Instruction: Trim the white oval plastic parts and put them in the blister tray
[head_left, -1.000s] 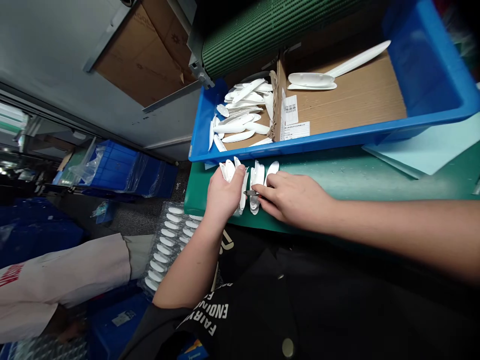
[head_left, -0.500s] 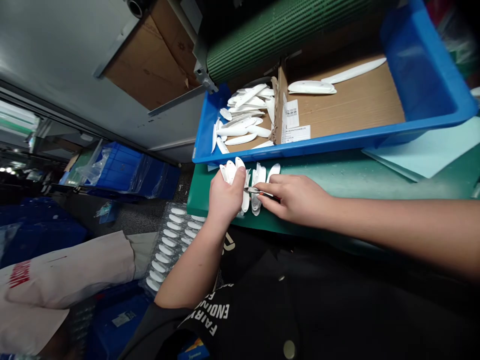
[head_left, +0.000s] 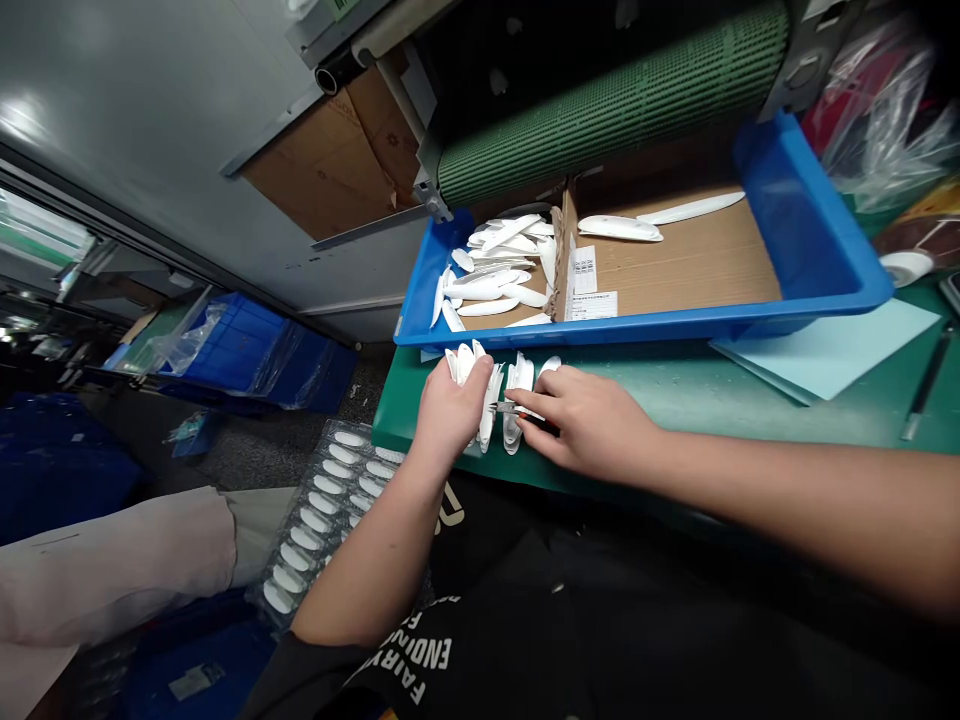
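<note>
While our left hand (head_left: 450, 415) and right hand (head_left: 585, 425) work just below the front rim of a blue plastic tray (head_left: 645, 335), we take in the scene from left to right. Well left of the tray stand blue crates (head_left: 255, 360) wrapped in clear plastic, and below its left end lies a clear blister tray (head_left: 322, 510) with white ovals in rows. Our left fingers (head_left: 476, 375) curl closed around a bunch of white plastic oval pieces (head_left: 489, 415) standing on edge on a green bench mat (head_left: 675, 400), just beside the tray's rim, with the pieces' ends showing past the fingertips. Just right of that bunch, our right fingers (head_left: 536, 400) are pinched shut on a small metal-bladed craft knife (head_left: 510, 408), whose tip touches the pieces. Inside the tray, more white pieces (head_left: 487, 265) lie heaped left of a cardboard divider (head_left: 559, 265), and two more pieces (head_left: 619, 228) rest on the cardboard to its right. Beyond the tray's right end, a pale blue sheet (head_left: 825, 350) and a slim dark tool (head_left: 926, 380) lie on the mat
</note>
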